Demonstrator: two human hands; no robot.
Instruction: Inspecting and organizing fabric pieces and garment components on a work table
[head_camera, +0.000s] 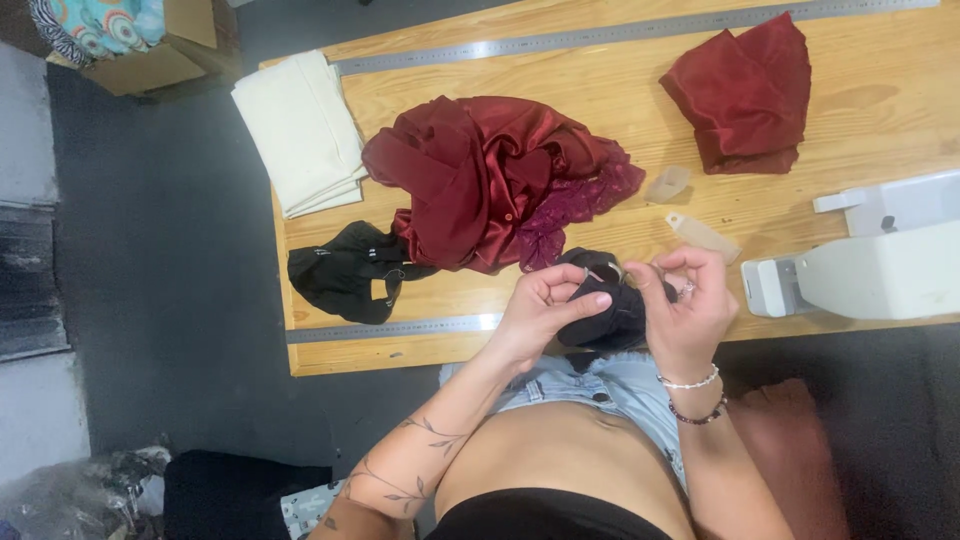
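Both my hands hold a small piece of black fabric (604, 312) over the near edge of the wooden table (600, 110). My left hand (540, 310) pinches its left side between thumb and fingers. My right hand (688, 300) grips the right side, fingers curled, with bracelets on the wrist. A small ring or clasp on the fabric shows between my hands. Just beyond lies a crumpled dark red satin garment (490, 180) with purple lace trim.
A white sewing machine (870, 260) stands at the right. Another red satin bundle (745, 95) lies far right, folded cream cloth (300, 130) far left, a black garment (345, 272) at the left. Metal rulers (395, 328) run along both table edges. Two small clear plastic pieces (700, 235) sit near my right hand.
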